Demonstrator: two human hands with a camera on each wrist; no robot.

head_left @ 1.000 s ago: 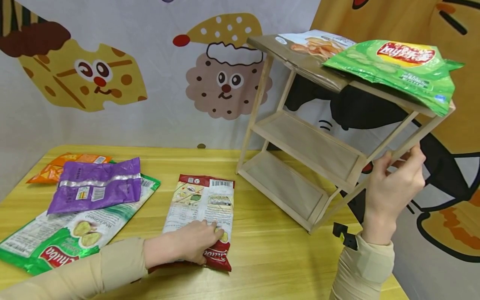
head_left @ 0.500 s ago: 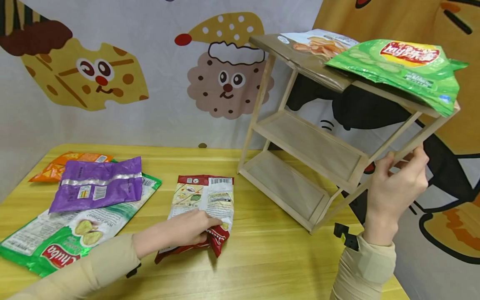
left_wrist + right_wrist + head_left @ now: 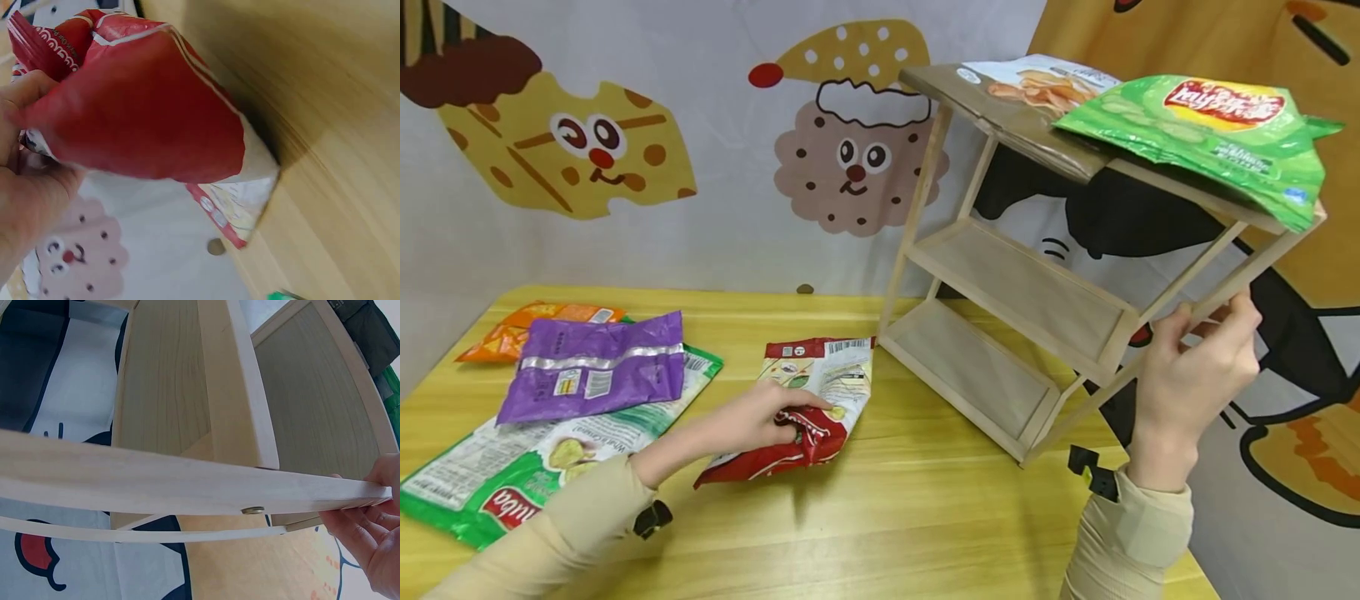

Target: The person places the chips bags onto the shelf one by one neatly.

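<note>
"Head view, left to right: where does the red-and-white bag [image 3: 816, 435] lie?"

"Between the purple bag [image 3: 595, 367] and the shelf [image 3: 1015, 265]. The left hand [image 3: 758, 415], the nearer one, grasps its near end; its long axis leads from that hand toward the printed backdrop [image 3: 730, 250]."

"And the right hand [image 3: 1198, 367]?"

"Gripping a post [image 3: 1255, 265] at the shelf's right end."

"What is obscured?"

"Some left fingers, behind the bag in the left wrist view; the right hand is cut off in its own. Whether bag and shelf touch cannot be told."
</note>
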